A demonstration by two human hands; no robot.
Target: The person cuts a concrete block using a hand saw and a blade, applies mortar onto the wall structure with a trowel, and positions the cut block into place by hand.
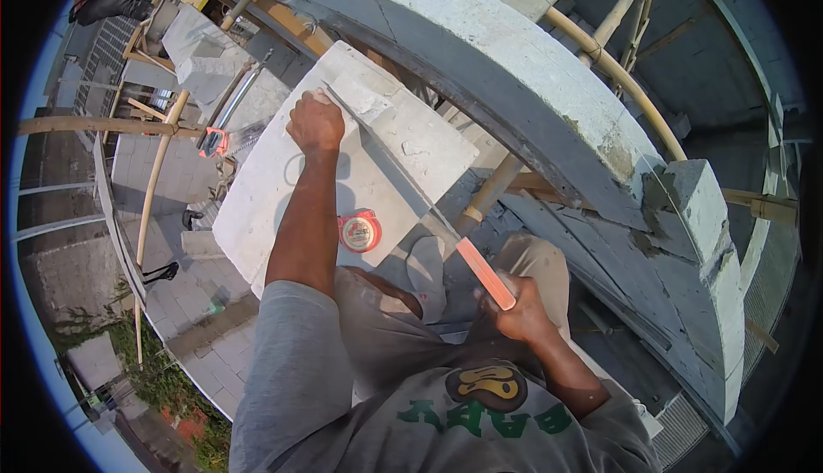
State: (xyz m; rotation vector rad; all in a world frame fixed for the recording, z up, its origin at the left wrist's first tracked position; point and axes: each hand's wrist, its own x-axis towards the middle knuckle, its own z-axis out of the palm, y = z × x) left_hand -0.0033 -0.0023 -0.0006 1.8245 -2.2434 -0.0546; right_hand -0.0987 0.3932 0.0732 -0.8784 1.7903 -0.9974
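Observation:
A handsaw [403, 168] with an orange handle lies slantwise over a large pale block [257, 207]. My right hand [523, 310] is wrapped round the saw's handle, near my knee. Close to the far tip of the blade, my left hand [315, 121] rests on the block with its fingers curled closed; what they hold, if anything, is hidden. Beside my left forearm a red and white tape measure [359, 230] sits on the near part of the block. A smaller pale piece [369, 106] and crumbs lie on the block beyond the blade.
A curved block wall [514, 44] sweeps along the right. Bamboo poles [613, 57] stand behind it, and another pole [159, 190] rises at the left. Another orange-handled tool [214, 142] lies left of the block. Part of another person [107, 6] shows at upper left.

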